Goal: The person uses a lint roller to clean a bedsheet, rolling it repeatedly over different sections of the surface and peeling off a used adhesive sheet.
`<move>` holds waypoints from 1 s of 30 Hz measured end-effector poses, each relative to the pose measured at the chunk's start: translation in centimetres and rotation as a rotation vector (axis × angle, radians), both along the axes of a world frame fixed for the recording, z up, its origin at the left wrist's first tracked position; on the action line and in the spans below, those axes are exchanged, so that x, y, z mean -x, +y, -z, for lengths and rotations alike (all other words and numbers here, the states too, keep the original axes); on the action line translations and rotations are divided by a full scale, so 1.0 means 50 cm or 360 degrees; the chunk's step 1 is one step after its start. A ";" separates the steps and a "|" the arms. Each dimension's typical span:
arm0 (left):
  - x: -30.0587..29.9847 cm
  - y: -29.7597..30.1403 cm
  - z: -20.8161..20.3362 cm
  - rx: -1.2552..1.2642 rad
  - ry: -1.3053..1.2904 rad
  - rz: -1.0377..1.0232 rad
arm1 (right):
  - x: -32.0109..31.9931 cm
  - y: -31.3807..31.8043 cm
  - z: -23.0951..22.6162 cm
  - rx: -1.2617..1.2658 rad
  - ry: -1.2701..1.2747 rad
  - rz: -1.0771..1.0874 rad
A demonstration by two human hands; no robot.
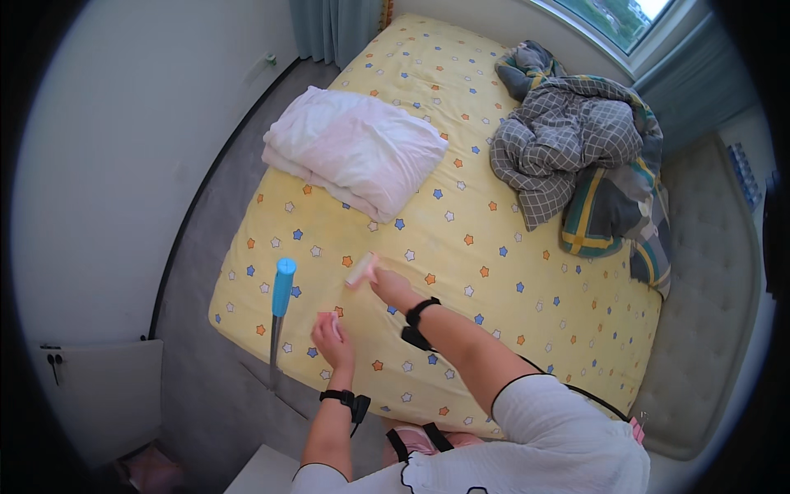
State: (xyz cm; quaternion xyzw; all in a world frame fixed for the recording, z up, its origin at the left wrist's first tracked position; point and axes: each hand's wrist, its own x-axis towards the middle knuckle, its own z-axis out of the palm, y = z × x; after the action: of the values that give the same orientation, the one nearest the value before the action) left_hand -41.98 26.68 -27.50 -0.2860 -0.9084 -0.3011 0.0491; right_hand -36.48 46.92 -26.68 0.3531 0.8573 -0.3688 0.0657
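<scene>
Right hand [392,286] grips pink cylindrical roller [361,269] on soft star-print sheet [494,272].

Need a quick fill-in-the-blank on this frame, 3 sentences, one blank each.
The right hand holds a lint roller on the ____ sheet.
The folded duvet is ____ in colour.
The stick beside the left hand has a ____ top.

Missing words: yellow; white; blue
</scene>
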 end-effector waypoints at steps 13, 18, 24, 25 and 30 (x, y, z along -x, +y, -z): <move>-0.113 0.053 0.155 0.0072 -0.2969 -0.0124 | -0.811 -0.244 -0.107 0.0178 -0.0845 0.0556; -0.111 0.054 0.188 0.0018 -0.2880 -0.0368 | -0.482 -0.146 -0.003 0.0046 -0.0026 0.0700; -0.105 0.080 0.185 0.0216 -0.2990 -0.0251 | -0.131 0.228 0.098 -0.0072 0.0171 0.1076; -0.107 0.081 0.179 0.0267 -0.2926 -0.0258 | -0.143 0.228 0.115 -0.0078 0.0199 0.1016; -0.088 0.062 0.184 0.0226 -0.2905 -0.0352 | -0.345 -0.030 0.068 0.0155 0.0128 0.1057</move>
State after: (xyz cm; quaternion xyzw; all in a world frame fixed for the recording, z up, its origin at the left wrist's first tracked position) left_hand -37.57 29.80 -36.69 0.1484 -0.6335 -0.3470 -0.6755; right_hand -19.25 45.42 -30.10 0.5947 0.6787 -0.4243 -0.0752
